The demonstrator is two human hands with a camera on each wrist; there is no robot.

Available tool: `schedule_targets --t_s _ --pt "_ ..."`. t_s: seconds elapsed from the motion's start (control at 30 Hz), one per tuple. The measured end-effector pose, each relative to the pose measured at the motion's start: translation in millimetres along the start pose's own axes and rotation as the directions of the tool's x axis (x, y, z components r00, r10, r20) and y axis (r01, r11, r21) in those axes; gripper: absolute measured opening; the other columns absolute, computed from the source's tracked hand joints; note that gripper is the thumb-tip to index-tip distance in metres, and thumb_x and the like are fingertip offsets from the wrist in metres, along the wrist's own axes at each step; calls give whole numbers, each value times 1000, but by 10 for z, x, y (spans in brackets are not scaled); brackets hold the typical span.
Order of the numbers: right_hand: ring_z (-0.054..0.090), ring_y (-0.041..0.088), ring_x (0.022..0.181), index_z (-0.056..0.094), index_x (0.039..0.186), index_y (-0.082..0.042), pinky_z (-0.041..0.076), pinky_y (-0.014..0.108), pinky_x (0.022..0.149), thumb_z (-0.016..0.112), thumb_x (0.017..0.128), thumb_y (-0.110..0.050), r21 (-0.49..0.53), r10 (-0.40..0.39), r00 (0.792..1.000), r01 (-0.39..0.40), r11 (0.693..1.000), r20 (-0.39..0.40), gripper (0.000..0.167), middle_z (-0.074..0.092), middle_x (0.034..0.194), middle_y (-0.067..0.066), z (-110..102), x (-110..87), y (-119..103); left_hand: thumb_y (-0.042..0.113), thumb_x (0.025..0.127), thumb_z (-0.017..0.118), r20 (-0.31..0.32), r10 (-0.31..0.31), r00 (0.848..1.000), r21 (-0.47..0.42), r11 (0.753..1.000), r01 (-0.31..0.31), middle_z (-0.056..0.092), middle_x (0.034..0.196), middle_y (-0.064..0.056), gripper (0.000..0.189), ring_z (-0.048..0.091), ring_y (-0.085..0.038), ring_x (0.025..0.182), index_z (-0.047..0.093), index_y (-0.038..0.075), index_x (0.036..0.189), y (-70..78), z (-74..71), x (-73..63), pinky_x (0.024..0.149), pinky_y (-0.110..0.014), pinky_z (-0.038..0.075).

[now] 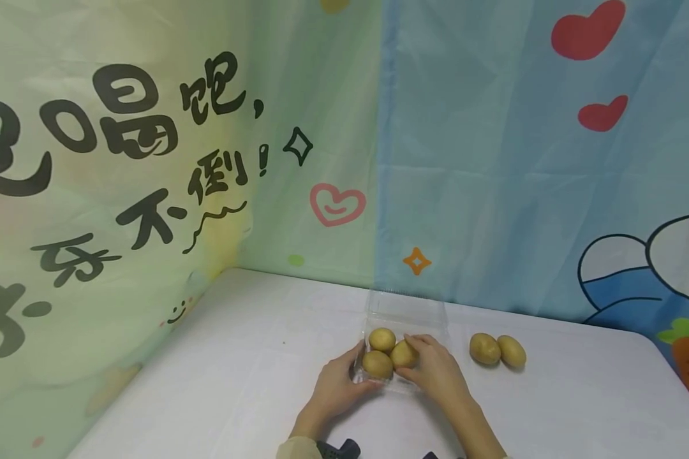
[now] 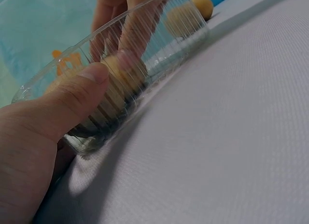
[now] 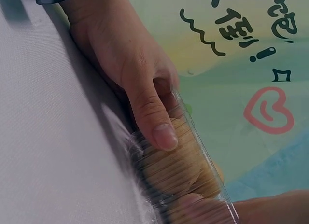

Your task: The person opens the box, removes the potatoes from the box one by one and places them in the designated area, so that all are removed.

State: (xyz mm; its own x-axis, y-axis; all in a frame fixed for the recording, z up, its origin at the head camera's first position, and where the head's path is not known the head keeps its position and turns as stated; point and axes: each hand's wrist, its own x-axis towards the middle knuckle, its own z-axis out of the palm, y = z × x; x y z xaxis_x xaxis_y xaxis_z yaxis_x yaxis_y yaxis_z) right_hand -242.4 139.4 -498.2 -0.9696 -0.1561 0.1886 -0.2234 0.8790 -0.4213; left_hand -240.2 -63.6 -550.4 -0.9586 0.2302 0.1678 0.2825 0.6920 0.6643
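Note:
A clear plastic box (image 2: 161, 64) with an upturned clear lid (image 1: 407, 309) sits on the white table, holding several potatoes. My left hand (image 1: 337, 386) grips its left end, the thumb (image 2: 79, 96) pressed on the ribbed near wall. Inside, one potato (image 1: 382, 340) lies toward the back and another potato (image 1: 377, 364) toward the front left. From above, my right hand (image 1: 439, 370) reaches in and holds a third potato (image 1: 403, 354) between thumb and fingers, beside the other two. Through the wall, its fingertips show blurred against that potato.
To the right of the box, two loose potatoes (image 1: 485, 349) lie side by side on the white table (image 1: 235, 357). A printed cloth backdrop (image 1: 465, 191) with hearts and lettering rises behind the table's far edge and along its left side.

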Motion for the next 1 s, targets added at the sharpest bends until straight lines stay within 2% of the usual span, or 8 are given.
schedule_targets --t_s 0.27,0.67,0.83,1.0 --pt "60 35 110 62 122 -5 50 51 93 85 68 -27 11 10 1000 -10 1000 13 62 61 121 13 1 10 7 64 74 67 4 3 1000 7 1000 -4 54 139 -11 92 56 -29 123 42 7 142 12 -7 13 102 -41 49" --pt "60 36 107 61 117 -6 50 52 92 86 66 -27 19 51 999 -51 999 7 60 63 116 13 8 16 8 66 74 66 0 0 1000 -8 1000 0 54 138 -9 93 58 -27 121 41 9 143 6 2 8 99 -39 51" --pt "61 35 106 60 116 -7 51 52 90 86 66 -27 26 67 998 -68 997 21 59 63 114 12 2 20 3 69 73 64 8 -18 1000 -13 1000 18 54 139 -8 95 57 -26 122 41 11 144 11 11 16 100 -38 50" --pt "61 35 104 60 115 -8 51 52 89 86 66 -26 35 74 997 -75 997 34 59 62 113 11 -7 20 -6 69 73 65 0 -12 1000 -10 1000 12 54 139 -8 95 57 -26 122 41 11 144 2 16 16 101 -39 50"
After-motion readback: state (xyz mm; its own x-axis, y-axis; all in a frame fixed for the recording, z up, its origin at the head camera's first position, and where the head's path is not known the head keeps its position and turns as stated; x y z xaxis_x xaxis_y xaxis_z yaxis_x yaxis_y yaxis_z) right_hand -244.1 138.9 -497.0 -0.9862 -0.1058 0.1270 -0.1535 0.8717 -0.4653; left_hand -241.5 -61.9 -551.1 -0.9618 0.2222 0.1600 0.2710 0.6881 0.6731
